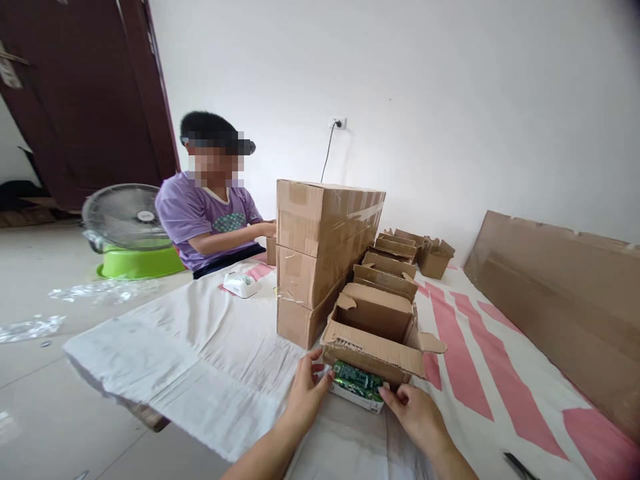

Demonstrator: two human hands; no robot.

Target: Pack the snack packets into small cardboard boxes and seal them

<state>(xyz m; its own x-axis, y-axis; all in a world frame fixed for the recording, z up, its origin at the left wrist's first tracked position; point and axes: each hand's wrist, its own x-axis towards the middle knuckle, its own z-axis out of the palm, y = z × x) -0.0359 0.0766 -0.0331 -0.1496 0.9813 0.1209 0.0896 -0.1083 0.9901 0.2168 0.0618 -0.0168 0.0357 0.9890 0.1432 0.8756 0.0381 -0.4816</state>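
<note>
A small white box with shiny green packs in its top lies at the near end of an open cardboard box. My left hand grips the left end, thumb against the green packs and the other fingers curled near the carton. At the opposite end, my right hand pinches the corner between thumb and fingers. What exactly the green packs are is too small to tell. The cardboard box has its flaps raised, and its near flap hangs over the white box.
Three taped cartons are stacked left of a row of open boxes. A co-worker sits beyond, near a white device. A large cardboard sheet leans at right. A dark tool lies at the lower right edge.
</note>
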